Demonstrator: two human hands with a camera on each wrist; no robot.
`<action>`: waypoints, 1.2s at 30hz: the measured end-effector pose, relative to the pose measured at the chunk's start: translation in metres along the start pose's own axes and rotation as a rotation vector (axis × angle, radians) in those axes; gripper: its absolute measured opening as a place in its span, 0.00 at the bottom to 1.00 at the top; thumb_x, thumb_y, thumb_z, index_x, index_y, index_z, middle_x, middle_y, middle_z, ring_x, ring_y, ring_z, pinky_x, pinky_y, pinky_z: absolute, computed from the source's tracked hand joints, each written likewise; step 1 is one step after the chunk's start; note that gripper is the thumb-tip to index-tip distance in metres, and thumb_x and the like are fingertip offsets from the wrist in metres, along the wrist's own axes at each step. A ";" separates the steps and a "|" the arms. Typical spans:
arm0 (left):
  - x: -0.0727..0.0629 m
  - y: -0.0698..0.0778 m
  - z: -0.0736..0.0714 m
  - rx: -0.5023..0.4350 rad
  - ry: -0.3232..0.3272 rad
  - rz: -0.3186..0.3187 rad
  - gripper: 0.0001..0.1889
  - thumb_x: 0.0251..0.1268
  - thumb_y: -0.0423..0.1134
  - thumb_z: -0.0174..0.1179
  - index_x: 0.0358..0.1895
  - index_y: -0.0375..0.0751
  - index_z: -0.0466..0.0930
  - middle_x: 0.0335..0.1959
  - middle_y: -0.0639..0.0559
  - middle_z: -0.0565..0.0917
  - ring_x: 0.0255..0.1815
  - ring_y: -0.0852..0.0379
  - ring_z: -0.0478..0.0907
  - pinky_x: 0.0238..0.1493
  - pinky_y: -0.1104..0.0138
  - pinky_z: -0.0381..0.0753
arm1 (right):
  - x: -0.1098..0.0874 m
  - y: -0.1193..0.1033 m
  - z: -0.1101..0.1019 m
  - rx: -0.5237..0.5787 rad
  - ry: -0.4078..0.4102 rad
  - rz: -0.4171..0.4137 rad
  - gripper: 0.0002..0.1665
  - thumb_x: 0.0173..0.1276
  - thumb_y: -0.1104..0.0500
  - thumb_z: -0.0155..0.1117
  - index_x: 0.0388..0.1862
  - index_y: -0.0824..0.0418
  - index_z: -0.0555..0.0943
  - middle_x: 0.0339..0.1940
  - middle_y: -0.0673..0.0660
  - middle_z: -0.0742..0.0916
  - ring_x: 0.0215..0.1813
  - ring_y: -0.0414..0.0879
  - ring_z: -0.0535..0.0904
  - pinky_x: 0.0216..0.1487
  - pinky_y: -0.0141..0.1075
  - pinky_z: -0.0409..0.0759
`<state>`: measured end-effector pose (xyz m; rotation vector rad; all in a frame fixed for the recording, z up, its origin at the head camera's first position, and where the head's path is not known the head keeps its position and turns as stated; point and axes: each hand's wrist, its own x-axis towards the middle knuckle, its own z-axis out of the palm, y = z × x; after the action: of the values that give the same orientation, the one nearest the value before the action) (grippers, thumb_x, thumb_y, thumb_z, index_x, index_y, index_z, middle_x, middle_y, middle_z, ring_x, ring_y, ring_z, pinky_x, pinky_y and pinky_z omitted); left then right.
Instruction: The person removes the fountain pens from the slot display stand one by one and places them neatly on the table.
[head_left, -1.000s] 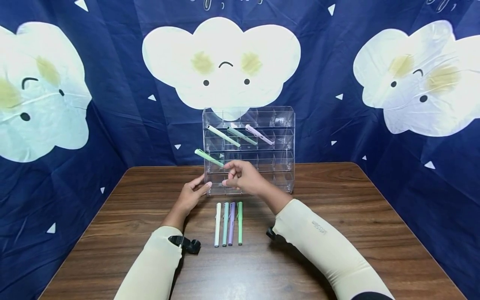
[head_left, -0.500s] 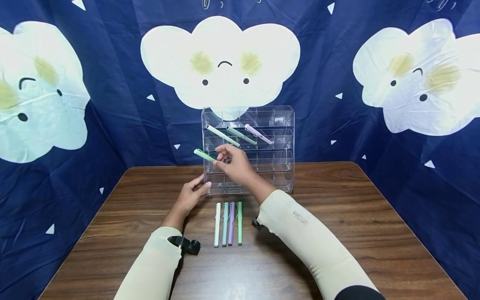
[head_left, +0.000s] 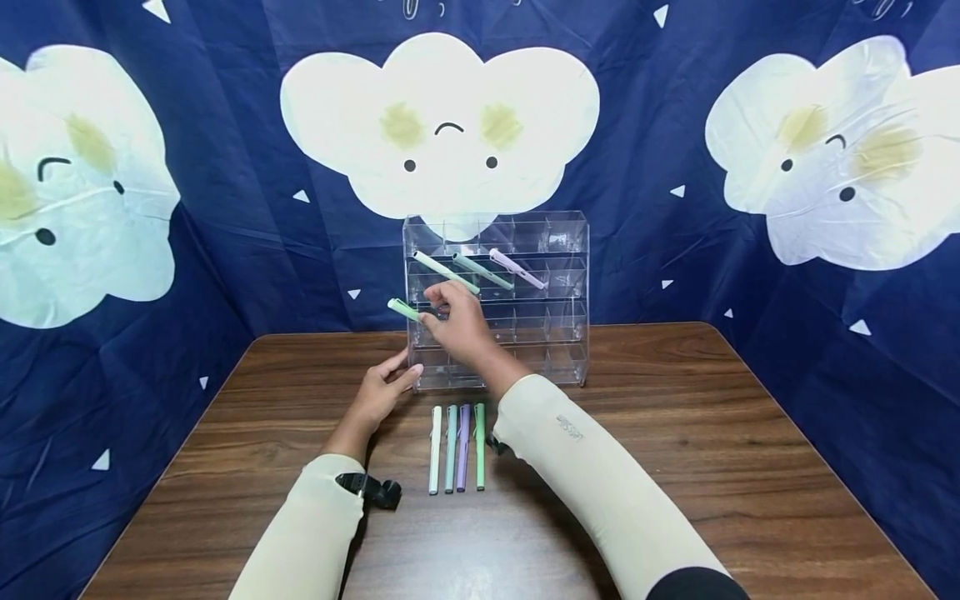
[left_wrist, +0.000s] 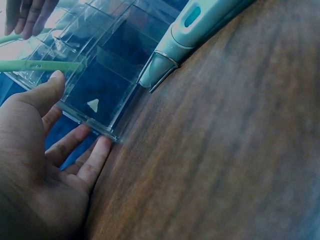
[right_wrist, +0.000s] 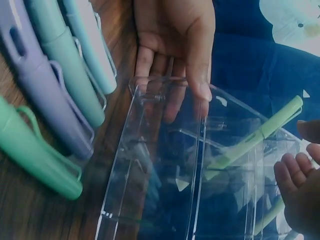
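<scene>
A clear plastic rack (head_left: 570,321) with tiered compartments stands upright near the table's back edge. My left hand (head_left: 378,398) holds its lower left side, thumb at the front edge and fingers along the side, as the left wrist view shows. In the rack's left column leans a light green pen (right_wrist: 270,125). In the head view my right hand (head_left: 459,321) overlaps this pen's lower part; the right wrist view shows its loosely bent fingers beside the pen, apart from it. Higher up, a pale green pen (head_left: 446,272), a grey-green pen (head_left: 482,271) and a lilac pen (head_left: 517,268) lean in a row.
On the wooden table (head_left: 675,442) before the rack, a white pen (head_left: 435,450), a teal pen (head_left: 451,450), a purple pen (head_left: 462,450) and a green pen (head_left: 480,446) lie side by side. A blue cloud-printed curtain (head_left: 645,250) hangs behind and at both sides.
My right hand has moved left and up in front of the rack, from the light green pen's lower end to beside its middle. The left hand and the pens have stayed almost still.
</scene>
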<state>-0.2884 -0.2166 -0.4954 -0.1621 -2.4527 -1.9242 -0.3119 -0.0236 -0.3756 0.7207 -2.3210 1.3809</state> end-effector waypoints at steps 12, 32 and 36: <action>-0.001 -0.001 -0.001 -0.001 0.003 -0.002 0.33 0.83 0.45 0.65 0.85 0.49 0.67 0.82 0.37 0.73 0.74 0.40 0.79 0.61 0.74 0.87 | 0.007 -0.005 0.021 -0.093 0.005 0.133 0.21 0.72 0.62 0.79 0.60 0.66 0.85 0.55 0.60 0.87 0.58 0.54 0.86 0.62 0.40 0.88; -0.003 0.000 -0.002 0.017 0.000 0.000 0.33 0.84 0.47 0.64 0.85 0.50 0.67 0.83 0.38 0.72 0.75 0.40 0.78 0.62 0.72 0.88 | 0.011 -0.010 0.032 -0.232 -0.010 0.256 0.20 0.72 0.53 0.81 0.55 0.61 0.87 0.54 0.57 0.91 0.56 0.51 0.87 0.59 0.43 0.88; -0.003 0.000 -0.001 0.017 -0.001 0.019 0.32 0.84 0.46 0.64 0.85 0.49 0.67 0.83 0.38 0.72 0.75 0.39 0.78 0.62 0.71 0.88 | 0.012 -0.012 0.033 -0.247 -0.011 0.294 0.20 0.71 0.53 0.81 0.55 0.59 0.86 0.54 0.56 0.92 0.52 0.49 0.87 0.56 0.43 0.89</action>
<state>-0.2858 -0.2179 -0.4956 -0.1852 -2.4582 -1.8964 -0.3159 -0.0608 -0.3762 0.3250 -2.6248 1.1686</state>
